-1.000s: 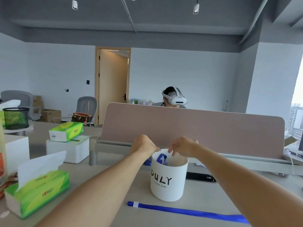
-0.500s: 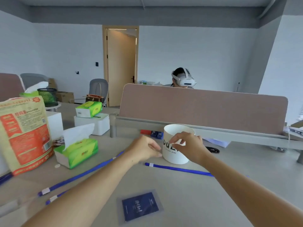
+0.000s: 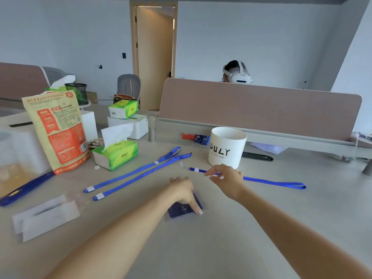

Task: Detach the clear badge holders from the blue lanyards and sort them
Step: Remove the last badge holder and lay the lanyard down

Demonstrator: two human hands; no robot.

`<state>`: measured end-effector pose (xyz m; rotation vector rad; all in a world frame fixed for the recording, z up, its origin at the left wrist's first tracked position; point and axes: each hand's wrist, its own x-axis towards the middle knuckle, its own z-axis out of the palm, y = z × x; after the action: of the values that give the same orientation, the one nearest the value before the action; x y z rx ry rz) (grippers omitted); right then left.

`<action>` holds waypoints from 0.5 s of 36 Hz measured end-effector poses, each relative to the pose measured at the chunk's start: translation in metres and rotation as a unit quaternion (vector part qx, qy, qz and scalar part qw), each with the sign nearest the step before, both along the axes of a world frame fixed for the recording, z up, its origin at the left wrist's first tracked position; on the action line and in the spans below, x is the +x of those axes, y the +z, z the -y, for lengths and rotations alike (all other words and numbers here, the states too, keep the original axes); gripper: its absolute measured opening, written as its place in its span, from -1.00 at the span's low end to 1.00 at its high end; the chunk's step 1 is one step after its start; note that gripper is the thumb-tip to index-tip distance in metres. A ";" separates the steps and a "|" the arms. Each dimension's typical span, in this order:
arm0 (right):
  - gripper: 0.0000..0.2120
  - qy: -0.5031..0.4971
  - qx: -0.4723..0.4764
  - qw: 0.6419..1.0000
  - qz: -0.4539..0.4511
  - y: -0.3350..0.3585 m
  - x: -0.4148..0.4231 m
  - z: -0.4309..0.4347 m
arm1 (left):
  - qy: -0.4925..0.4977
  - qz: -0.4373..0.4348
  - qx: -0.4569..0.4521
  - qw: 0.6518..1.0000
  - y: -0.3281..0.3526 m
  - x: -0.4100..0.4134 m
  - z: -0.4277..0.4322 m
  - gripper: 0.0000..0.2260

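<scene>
My left hand (image 3: 182,191) presses flat on the holder (image 3: 181,212), likely steadying it; my right hand (image 3: 227,179) hovers over a lanyard (image 3: 271,181), grip open and empty.

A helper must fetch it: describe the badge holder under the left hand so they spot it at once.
From the white DULY cup, come toward the camera past the lone blue lanyard. The badge holder lies flat on the table under the left hand. It is dark blue inside; the sleeves far left look white.
</scene>
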<state>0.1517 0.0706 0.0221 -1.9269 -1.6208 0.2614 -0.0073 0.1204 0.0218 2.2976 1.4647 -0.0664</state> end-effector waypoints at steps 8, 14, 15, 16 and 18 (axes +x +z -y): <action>-0.77 -0.038 0.018 0.998 -0.048 0.003 -0.003 -0.034 | 0.065 0.108 0.043 0.991 -0.011 -0.015 -0.020 -0.23; -0.70 -0.057 -0.028 0.997 -0.039 -0.013 -0.007 -0.068 | 0.146 0.274 0.143 0.940 -0.024 -0.031 -0.035 -0.30; -0.70 -0.057 -0.032 0.998 -0.015 -0.017 -0.007 -0.074 | 0.152 0.286 0.146 0.935 -0.026 -0.033 -0.038 -0.30; -0.70 -0.056 -0.035 0.998 0.011 -0.021 -0.008 -0.078 | 0.155 0.291 0.150 0.932 -0.028 -0.034 -0.039 -0.30; -0.69 -0.054 -0.038 0.997 0.050 -0.028 -0.010 -0.086 | 0.153 0.293 0.156 0.931 -0.030 -0.036 -0.041 -0.29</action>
<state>0.1421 0.1567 -0.0061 -2.1075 -1.5838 0.1867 -0.0436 0.1614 -0.0080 2.0087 1.5443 0.9204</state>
